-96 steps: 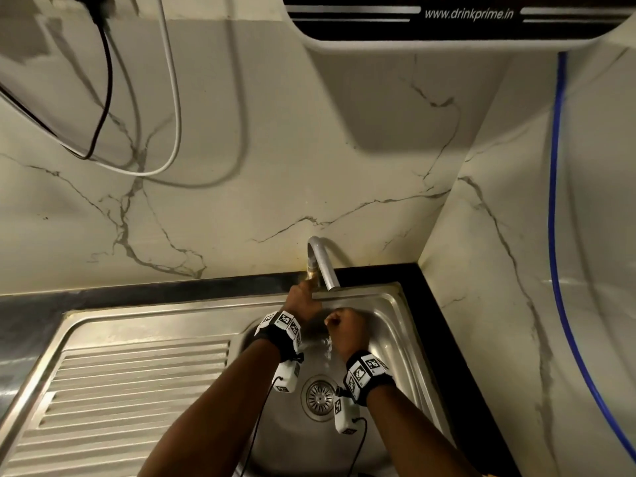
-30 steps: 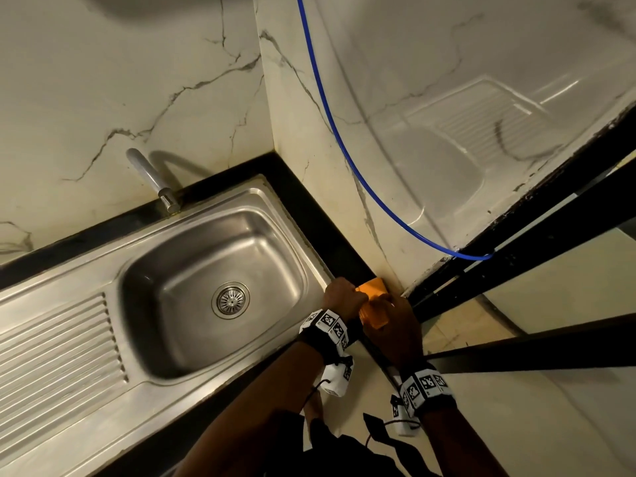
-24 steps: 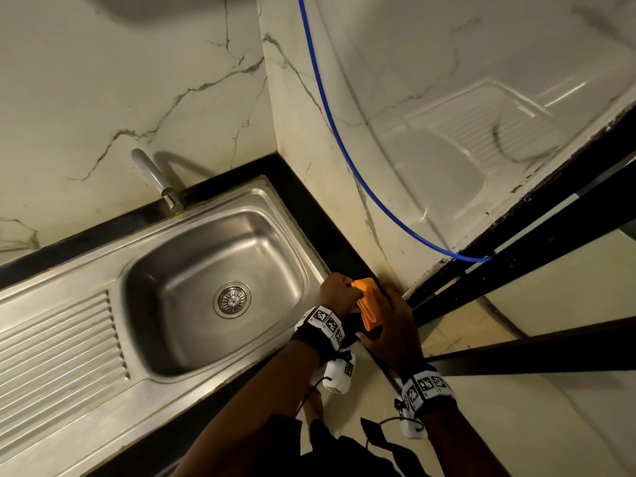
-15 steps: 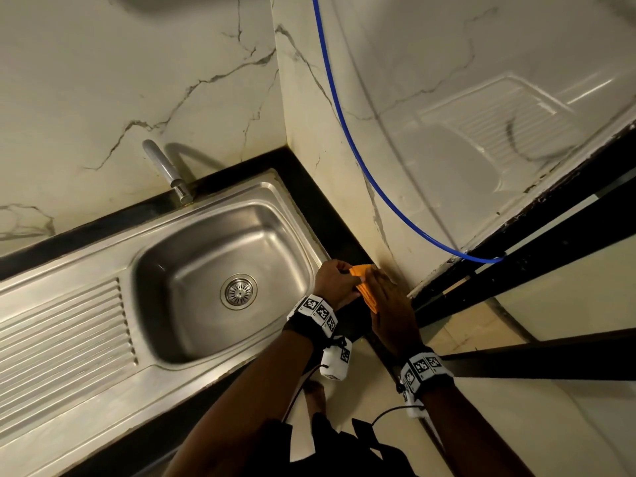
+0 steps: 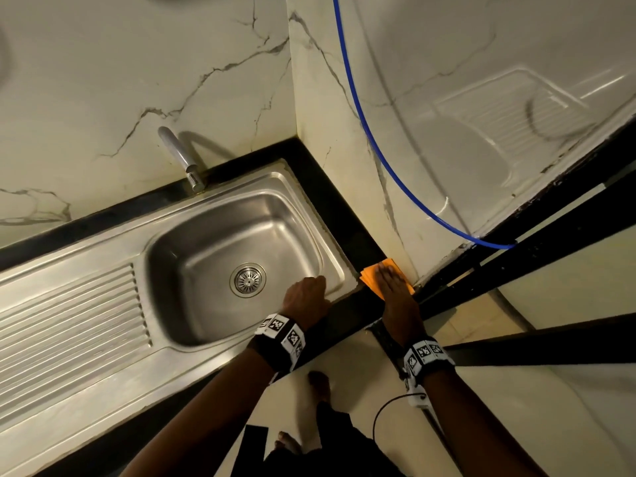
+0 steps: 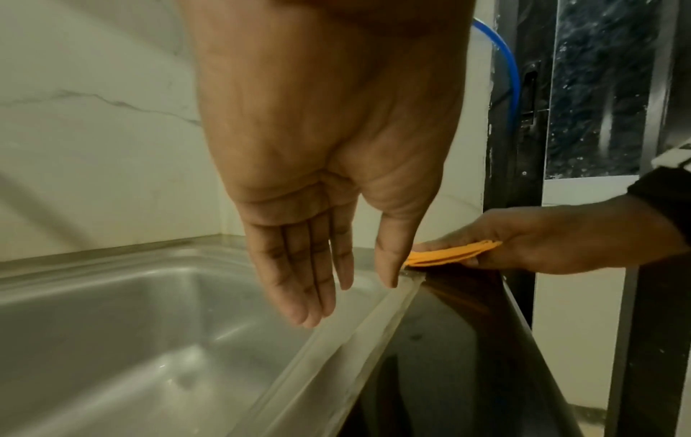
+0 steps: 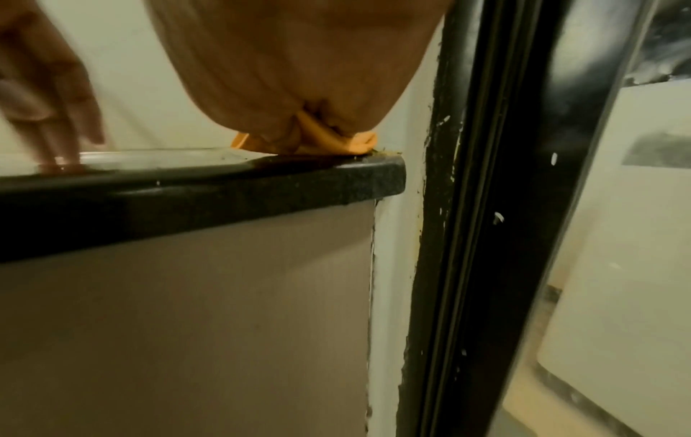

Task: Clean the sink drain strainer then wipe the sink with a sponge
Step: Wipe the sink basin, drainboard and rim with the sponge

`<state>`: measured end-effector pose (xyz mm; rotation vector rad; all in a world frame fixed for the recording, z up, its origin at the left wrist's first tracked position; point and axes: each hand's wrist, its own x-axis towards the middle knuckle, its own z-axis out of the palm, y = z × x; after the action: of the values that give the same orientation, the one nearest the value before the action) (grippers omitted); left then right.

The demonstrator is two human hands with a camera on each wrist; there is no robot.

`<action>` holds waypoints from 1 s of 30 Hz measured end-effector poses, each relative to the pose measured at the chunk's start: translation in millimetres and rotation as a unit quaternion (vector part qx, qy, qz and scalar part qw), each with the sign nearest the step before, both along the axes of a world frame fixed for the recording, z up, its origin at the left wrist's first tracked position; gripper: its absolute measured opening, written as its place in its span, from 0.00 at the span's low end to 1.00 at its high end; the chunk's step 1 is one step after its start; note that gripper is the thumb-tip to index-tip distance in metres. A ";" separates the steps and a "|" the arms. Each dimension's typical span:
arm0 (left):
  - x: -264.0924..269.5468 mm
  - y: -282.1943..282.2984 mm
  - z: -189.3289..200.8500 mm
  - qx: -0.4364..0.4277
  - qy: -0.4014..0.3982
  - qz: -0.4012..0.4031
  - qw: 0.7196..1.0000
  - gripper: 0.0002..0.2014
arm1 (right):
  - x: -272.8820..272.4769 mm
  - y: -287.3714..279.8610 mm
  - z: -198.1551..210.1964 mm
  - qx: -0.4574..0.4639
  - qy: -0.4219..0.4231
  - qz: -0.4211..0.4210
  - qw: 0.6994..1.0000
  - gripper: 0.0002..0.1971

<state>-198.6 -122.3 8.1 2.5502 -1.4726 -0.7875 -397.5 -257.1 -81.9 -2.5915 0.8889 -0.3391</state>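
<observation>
The steel sink [image 5: 275,232] holds a round drain strainer [image 5: 247,279] in the middle of its basin. My left hand [image 5: 306,297] hovers over the sink's near right rim, fingers straight and together, holding nothing [image 6: 348,295]. A folded orange sponge cloth [image 5: 370,273] lies on the black counter corner right of the sink. My right hand [image 5: 389,287] lies on top of it. In the left wrist view its fingers and thumb pinch the cloth [image 6: 448,254]. In the right wrist view the cloth [image 7: 359,143] bulges from under the palm at the counter edge.
A curved tap [image 5: 179,156] stands behind the basin, and a ribbed draining board [image 5: 69,321] lies to the left. A blue hose [image 5: 378,149] runs down the right marble wall. A black door frame [image 5: 516,270] stands just right of the counter corner. My feet show below.
Both hands held the orange cloth together at the counter corner. My left hand has since let go and moved left over the sink rim, while the right hand stays on the cloth.
</observation>
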 end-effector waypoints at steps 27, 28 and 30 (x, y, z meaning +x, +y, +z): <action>-6.7 258.2 -4.3 0.074 -0.085 0.211 0.971 0.39 | -3.4 2.3 7.6 -0.032 0.035 -0.043 0.998 0.50; -7.7 262.8 -3.9 0.071 -0.086 0.216 0.970 0.37 | 1.5 6.7 9.3 -0.020 0.031 -0.067 0.997 0.49; -10.5 269.3 -2.3 0.055 -0.081 0.225 0.969 0.32 | 13.0 23.5 8.1 0.010 0.021 -0.103 0.994 0.47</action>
<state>-209.1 147.0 5.8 2.9274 -0.8365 -0.6165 -384.5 -233.6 -73.8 -2.5010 1.1733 -0.3317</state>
